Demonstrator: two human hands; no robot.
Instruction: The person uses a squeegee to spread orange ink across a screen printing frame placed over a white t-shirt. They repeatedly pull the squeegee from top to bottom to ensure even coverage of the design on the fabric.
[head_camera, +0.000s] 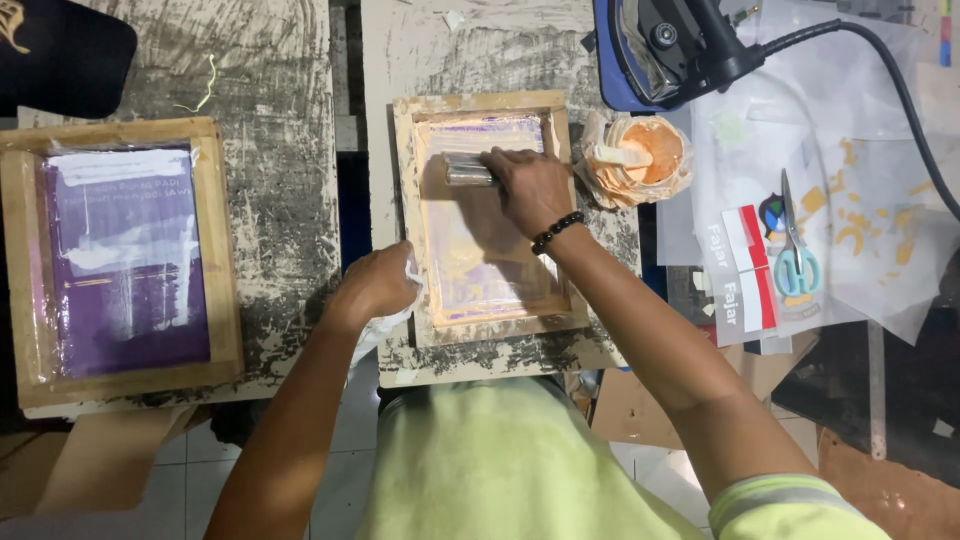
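A wooden screen-printing frame lies on a stained white board, its mesh smeared with pale orange ink. My right hand grips a metal-handled squeegee pressed on the upper part of the mesh. A black bead bracelet circles that wrist. My left hand rests at the frame's left edge, closed on a crumpled white cloth.
A second wooden frame with purple mesh lies at the left. A plastic-wrapped cup of orange ink with a stick stands right of the frame. Scissors, paper sheets and red-white stickers lie at right; a blue-black machine with cable at top.
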